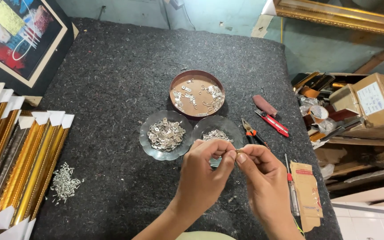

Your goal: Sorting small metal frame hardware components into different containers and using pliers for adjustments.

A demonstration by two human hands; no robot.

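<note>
Right now my left hand [205, 171] and right hand [263, 175] meet fingertip to fingertip near the table's [125, 66] front edge, pinching one tiny metal piece [237, 151] between them; which hand grips it I cannot tell. Just behind them sit two glass dishes [165, 134] of small metal hardware, with a round brown tin [197, 94] farther back. Pliers [250, 132] lie just right of the dishes.
</note>
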